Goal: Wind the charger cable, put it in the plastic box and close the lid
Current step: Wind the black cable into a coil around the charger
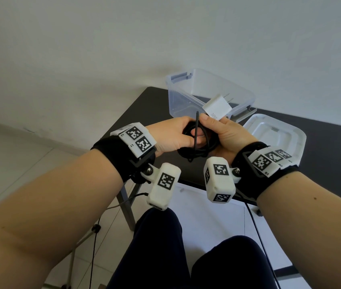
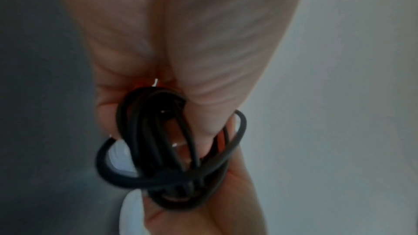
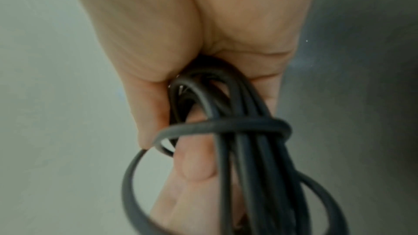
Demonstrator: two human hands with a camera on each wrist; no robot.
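Note:
A black charger cable [image 1: 196, 142] is bundled in several loops between both hands, above the near edge of the black table [image 1: 322, 147]. My left hand [image 1: 171, 136] grips the coil from the left, fingers curled round the loops [image 2: 158, 140]. My right hand [image 1: 217, 132] holds the coil from the right and also the white charger plug [image 1: 217, 107], which sticks up past the fingers with its prongs pointing away. In the right wrist view one strand crosses over the bundled cable [image 3: 226, 126]. The clear plastic box [image 1: 240, 88] stands open behind the hands.
The box's white lid [image 1: 290, 134] lies flat on the table to the right of the box. A bare wall is behind. My knees and the tiled floor are below the table edge, with a table leg [image 1: 126, 205] at the left.

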